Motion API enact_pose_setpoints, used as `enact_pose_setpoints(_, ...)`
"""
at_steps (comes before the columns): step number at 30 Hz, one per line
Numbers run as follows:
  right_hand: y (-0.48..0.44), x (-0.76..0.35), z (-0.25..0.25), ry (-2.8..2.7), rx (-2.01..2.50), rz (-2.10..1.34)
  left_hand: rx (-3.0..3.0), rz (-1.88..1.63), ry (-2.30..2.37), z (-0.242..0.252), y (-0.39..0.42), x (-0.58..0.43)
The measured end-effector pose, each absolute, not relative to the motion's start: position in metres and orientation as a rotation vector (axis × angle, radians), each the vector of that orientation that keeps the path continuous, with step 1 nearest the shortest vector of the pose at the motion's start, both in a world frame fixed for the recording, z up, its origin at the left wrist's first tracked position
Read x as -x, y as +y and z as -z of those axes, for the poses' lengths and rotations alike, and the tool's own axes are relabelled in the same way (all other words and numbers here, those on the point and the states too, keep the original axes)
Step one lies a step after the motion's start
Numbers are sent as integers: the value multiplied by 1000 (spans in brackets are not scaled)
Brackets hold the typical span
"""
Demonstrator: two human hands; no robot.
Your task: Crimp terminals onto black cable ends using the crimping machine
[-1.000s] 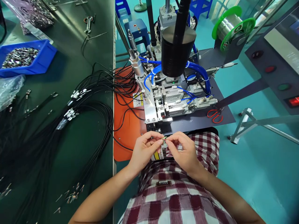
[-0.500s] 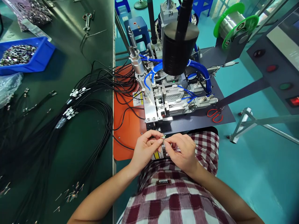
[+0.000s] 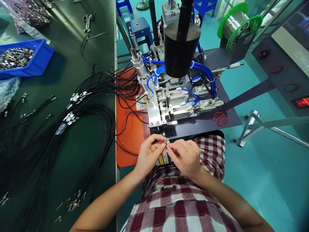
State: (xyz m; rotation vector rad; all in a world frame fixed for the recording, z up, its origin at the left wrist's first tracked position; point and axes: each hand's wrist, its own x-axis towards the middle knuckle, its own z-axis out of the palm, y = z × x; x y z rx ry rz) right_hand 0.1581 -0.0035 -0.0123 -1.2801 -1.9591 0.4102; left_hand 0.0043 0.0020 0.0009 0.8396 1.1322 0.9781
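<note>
My left hand point(image 3: 150, 155) is closed in a pinch around the end of a black cable point(image 3: 126, 150), which runs in from the left over an orange plate point(image 3: 126, 129). Small coloured wire ends point(image 3: 167, 140) stick out past its thumb and forefinger. Close against it, my right hand point(image 3: 184, 156) pinches at those same thin wires, its fingertips almost touching the left ones. The exact grip is too small to make out. Both hands are just in front of a metal machine point(image 3: 178, 111) with blue air hoses.
Bundles of black cables point(image 3: 103, 111) lie across the dark green table point(image 3: 79, 158) on the left. A blue bin point(image 3: 44, 56) holds small metal parts. Red-handled scissors point(image 3: 220, 118) rest on the machine's base, a solder wire spool point(image 3: 238, 27) behind. A control panel point(image 3: 285, 71) stands right.
The view has shifted slightly, moving the scene a little left. Both hands stay together at the cable end, and the wire ends between the fingertips have turned a little.
</note>
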Motion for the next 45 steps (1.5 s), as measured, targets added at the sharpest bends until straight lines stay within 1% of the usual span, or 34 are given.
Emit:
enact_pose_setpoints(2, -4, -156, 15, -1873, 1290, -486, -816, -989, 1116, 1, 1, -4)
enact_pose_setpoints(10, -5, -152, 15, -1486, 1306, -977, -719, -1012, 1059, 2, 1, -5)
enact_pose_setpoints(16, 5, -163, 10, -1041, 1333, -1405, -730, -1014, 1065, -1, 2, -6)
enact_pose_setpoints(19, 8, -164, 11, -970, 1257, -1650, -750, -1001, 1079, 0, 2, -6)
enact_pose_setpoints(22, 8, -159, 13, -910, 1195, -1787, -768, -993, 1084, 0, 2, -6)
enact_pose_setpoints(26, 6, -149, 16, -823, 1172, -1804, -786, -990, 1098, 2, 1, -5)
enact_pose_setpoints(30, 2, -144, 17, -795, 1148, -1746, -710, -1024, 1063, 2, 1, -6)
enact_pose_setpoints(38, 3, -151, 11, -1124, 1246, -1511, -601, -914, 1066, -7, 7, -5)
enact_pose_setpoints(45, 11, -162, 11, -1042, 1139, -1694, -596, -906, 1027, -8, 8, -4)
